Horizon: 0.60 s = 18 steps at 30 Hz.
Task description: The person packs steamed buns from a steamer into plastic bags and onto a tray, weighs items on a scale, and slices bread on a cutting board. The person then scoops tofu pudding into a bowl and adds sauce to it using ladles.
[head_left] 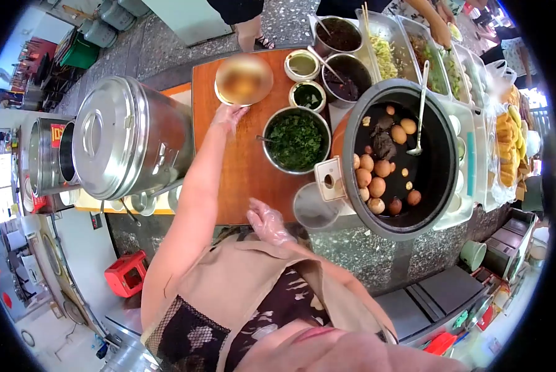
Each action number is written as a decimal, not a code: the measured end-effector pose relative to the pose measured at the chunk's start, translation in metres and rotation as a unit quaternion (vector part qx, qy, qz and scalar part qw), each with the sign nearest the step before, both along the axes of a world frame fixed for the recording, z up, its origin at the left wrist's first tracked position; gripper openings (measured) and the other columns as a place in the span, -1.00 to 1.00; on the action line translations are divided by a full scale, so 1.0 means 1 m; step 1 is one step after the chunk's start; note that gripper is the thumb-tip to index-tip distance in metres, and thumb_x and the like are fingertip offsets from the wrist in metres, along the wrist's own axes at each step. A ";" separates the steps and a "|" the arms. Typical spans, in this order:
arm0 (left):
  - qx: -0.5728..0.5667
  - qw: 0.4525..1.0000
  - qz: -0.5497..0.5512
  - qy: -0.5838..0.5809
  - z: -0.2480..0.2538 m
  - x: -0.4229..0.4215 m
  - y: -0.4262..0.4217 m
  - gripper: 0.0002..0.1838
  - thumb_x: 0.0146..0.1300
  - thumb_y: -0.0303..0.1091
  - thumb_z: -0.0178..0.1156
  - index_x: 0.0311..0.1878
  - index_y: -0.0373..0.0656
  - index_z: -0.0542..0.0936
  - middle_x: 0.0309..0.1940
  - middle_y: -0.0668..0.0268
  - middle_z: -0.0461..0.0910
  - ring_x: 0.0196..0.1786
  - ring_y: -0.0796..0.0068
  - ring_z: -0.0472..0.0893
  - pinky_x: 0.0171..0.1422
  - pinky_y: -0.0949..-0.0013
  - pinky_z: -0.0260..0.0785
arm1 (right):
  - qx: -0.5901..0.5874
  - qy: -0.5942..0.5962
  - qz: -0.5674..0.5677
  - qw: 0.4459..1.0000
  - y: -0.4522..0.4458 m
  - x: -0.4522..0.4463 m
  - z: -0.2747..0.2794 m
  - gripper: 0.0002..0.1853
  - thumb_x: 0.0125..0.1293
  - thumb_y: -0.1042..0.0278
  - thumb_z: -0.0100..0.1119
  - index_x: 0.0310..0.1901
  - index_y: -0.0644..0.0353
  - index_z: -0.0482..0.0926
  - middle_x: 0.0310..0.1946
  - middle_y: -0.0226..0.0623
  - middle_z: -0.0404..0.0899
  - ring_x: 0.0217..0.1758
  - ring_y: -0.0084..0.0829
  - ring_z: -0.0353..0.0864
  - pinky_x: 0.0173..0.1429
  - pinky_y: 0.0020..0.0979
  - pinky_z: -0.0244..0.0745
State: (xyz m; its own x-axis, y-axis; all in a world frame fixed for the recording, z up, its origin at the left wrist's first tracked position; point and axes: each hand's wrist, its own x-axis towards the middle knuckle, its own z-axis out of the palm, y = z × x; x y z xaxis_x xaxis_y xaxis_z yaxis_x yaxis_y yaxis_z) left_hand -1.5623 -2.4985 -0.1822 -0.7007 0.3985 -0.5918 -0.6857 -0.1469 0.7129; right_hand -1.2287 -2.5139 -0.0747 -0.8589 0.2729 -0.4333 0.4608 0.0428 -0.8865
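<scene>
My left hand (pixel 231 116), in a thin clear glove, reaches across the brown table and grips the near rim of a pale bowl (pixel 219 98). The bowl's contents look brownish and are blurred. My right hand (pixel 268 223), also in a clear glove, is at the table's near edge, its fingers loosely bent and apart, with nothing seen in it. Close by are a metal bowl of chopped green herbs (pixel 296 139) with a spoon in it, and a pale round container (pixel 315 204).
A large lidded steel pot (pixel 129 139) stands left. To the right, a dark cooker pot (pixel 351 130) holds eggs in dark broth, with a ladle (pixel 422 102). Sauce containers (pixel 302 64) and food trays (pixel 408 77) are beyond. Other people stand at the far side, one arm (pixel 436 25) over the trays.
</scene>
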 end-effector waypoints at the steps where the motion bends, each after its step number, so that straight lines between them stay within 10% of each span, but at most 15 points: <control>1: 0.018 1.000 0.012 0.005 -0.001 0.001 -0.002 -0.57 0.11 -0.58 0.16 0.09 -0.20 0.39 -0.08 0.24 0.50 -0.01 0.35 0.54 0.22 0.23 0.43 | 0.001 -0.010 0.003 1.000 0.000 0.000 0.002 -0.49 0.30 0.14 0.02 0.16 0.35 0.38 0.00 0.07 0.53 0.07 0.01 0.52 0.16 -0.19 0.40; 8: 0.090 0.996 0.007 0.015 -0.008 -0.002 -0.003 -0.41 0.09 -0.57 0.07 0.26 -0.14 0.28 0.07 0.23 0.44 0.11 0.30 0.49 0.32 0.22 0.33 | 0.094 -0.035 -0.014 0.995 -0.009 0.006 0.000 -0.49 0.32 0.06 -0.01 0.15 0.29 0.42 -0.01 0.05 0.55 0.08 -0.05 0.54 0.18 -0.19 0.40; 18: 0.009 0.999 0.002 -0.033 0.005 -0.028 -0.015 -0.68 0.20 -0.64 -0.03 0.03 -0.23 0.37 -0.10 0.11 0.50 -0.10 0.23 0.58 0.08 0.23 0.53 | 0.118 -0.062 -0.051 0.990 -0.038 -0.007 0.016 -0.46 0.31 0.04 -0.06 0.15 0.32 0.42 -0.03 0.06 0.56 0.07 -0.04 0.54 0.17 -0.20 0.39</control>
State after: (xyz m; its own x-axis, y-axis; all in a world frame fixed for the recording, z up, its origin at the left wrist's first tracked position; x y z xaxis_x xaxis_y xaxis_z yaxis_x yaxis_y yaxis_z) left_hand -1.5903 -2.5135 -0.1772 -0.6624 0.4073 -0.6287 -0.7299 -0.1621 0.6640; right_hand -1.2360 -2.5519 -0.0587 -0.7657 0.4615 -0.4479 0.5787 0.1905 -0.7930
